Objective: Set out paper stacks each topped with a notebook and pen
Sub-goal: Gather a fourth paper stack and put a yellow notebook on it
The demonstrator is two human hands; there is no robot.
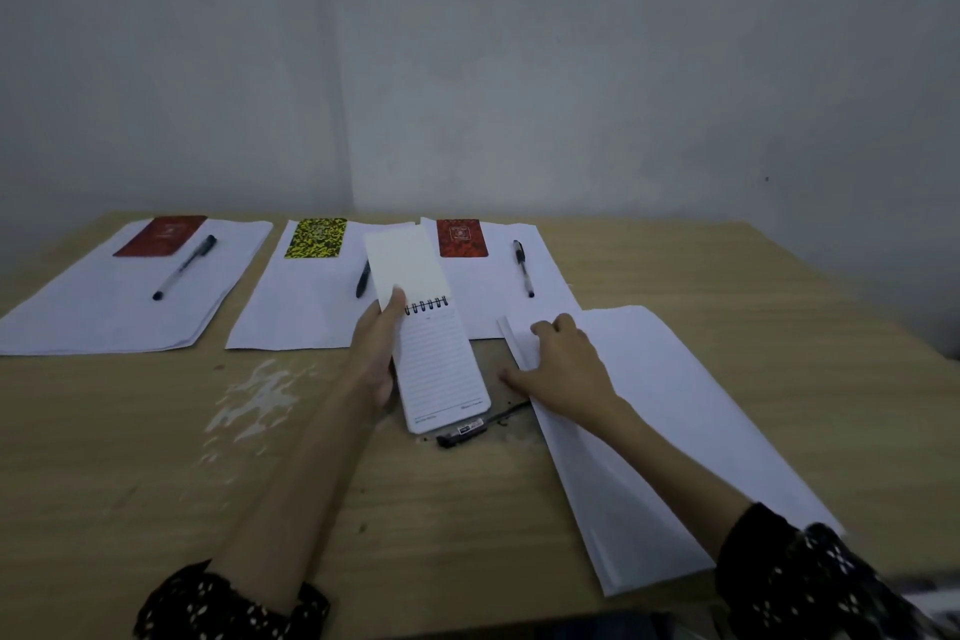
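Nearest us, our right hand (563, 364) lies on the near-left corner of a loose paper stack (675, 431) that runs skewed toward the table's right edge; the fingers are bent over the top sheets, and we cannot tell whether they pinch a sheet or only press. Just left of it, a black pen (467, 431) lies on the wooden table (156, 457), its far end tucked under the stack's edge. Touching that pen, a spiral notebook (436, 327) is flipped open — lined page down by the pen, cover folded up and away — and our left hand (376, 348) grips its left edge, thumb curled onto the raised cover.

Farther back, 3 sets look finished: a left stack (104, 307) with a dark red notebook (161, 235) and a pen (184, 267), a middle stack (296, 307) with a yellow-patterned notebook (317, 238) and a pen (363, 278) partly hidden by the raised cover, and a right stack (498, 296) with a red notebook (462, 237) and a pen (523, 267).

We judge the 4th set to be in hand. Next, the skewed stack wants squaring in line with the other 3 — then the notebook closed and laid on top, and the loose pen freed from under the paper's edge without dragging sheets.
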